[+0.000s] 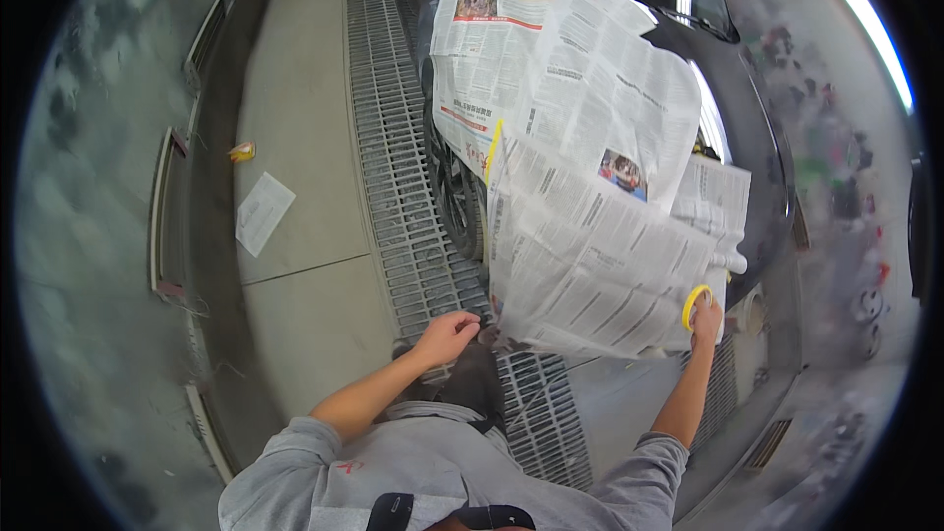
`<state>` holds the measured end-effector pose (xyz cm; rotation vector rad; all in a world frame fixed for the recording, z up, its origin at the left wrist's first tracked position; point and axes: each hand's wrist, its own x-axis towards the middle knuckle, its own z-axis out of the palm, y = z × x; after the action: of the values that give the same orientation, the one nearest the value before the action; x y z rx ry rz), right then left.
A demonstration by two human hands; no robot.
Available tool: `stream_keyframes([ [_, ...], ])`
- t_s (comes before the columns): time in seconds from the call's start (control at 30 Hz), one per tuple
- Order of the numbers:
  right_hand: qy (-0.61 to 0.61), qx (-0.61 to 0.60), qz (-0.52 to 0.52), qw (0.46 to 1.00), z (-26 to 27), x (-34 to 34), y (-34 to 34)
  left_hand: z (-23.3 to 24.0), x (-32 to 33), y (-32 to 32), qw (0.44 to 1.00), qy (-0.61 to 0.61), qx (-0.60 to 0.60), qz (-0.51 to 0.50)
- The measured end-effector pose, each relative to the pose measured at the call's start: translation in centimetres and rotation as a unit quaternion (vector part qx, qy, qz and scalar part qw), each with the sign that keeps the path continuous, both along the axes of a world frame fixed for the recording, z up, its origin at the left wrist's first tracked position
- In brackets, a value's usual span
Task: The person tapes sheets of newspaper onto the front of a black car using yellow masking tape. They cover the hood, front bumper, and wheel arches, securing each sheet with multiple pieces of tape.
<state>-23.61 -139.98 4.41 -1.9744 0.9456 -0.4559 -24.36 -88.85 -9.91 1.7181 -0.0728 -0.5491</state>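
Note:
Newspaper sheets (590, 243) cover the front part of a dark car (759, 140), with strips of yellow masking tape (494, 151) along their left edge. My right hand (706, 318) holds a roll of yellow masking tape (693, 307) at the lower right corner of the paper. My left hand (448, 338) is beside the lower left corner of the newspaper, above my dark trousers, its fingers curled. Whether anything thin is between those fingers cannot be told. The car's front wheel (457, 199) shows left of the paper.
A metal floor grate (391, 125) runs along the car's left side. On the concrete floor further left lie a sheet of paper (265, 214) and a small yellow packet (242, 153). A wall with framed panels (168, 214) stands at the left.

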Motion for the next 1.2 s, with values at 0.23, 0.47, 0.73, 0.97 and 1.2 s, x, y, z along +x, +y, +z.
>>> stream_keyframes([
  [0.23,0.019,0.132,0.122,0.984,3.8,-8.1,17.9,6.2,-0.6,2.5,0.996,-0.046,-0.003,-0.076],
  [0.47,-0.082,0.298,0.31,0.899,-3.3,-7.6,39.8,11.7,-1.5,5.4,0.973,-0.013,-0.191,-0.127],
  [0.73,-0.069,0.27,0.353,0.893,-13.5,1.2,58.4,8.4,6.7,18.9,0.994,-0.088,0.06,0.021],
  [0.97,-0.088,0.11,0.296,0.945,-18.2,12.1,70.8,0.4,24.3,32.5,0.945,-0.155,0.285,-0.034],
  [1.2,0.025,0.111,-0.024,0.993,-25.6,12.0,64.9,-8.8,43.3,37.2,0.922,-0.269,0.261,-0.101],
])
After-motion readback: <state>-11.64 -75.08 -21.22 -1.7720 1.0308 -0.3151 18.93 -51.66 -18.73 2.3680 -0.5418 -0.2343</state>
